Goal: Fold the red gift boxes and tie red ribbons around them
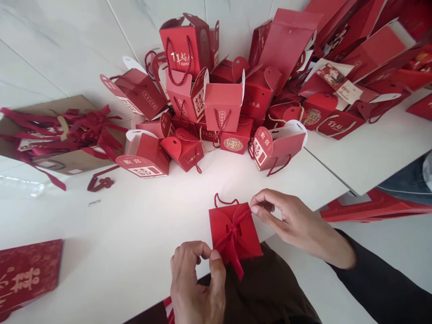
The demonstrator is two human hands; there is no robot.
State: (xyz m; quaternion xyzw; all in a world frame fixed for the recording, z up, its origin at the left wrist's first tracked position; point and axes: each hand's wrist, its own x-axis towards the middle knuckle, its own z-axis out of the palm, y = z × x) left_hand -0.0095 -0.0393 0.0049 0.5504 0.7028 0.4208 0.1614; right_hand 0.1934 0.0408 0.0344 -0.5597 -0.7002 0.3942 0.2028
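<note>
A red gift box (249,240) lies at the table's front edge, its curved flaps folded shut and a twisted cord handle sticking out at its far side. Over its top a red ribbon (231,252) is tied in a bow, with one tail hanging toward the near edge. My left hand (199,274) pinches the ribbon at the box's left side between thumb and forefinger. At the upper right corner of the box, my right hand (286,218) pinches another part of the ribbon.
Several red gift boxes (222,101) are piled along the back. A cardboard box (64,164) of ribbons stands at the left, a loose ribbon with a flower (105,182) beside it. A dark red box (30,274) lies front left; a red stool (374,206) stands at the right.
</note>
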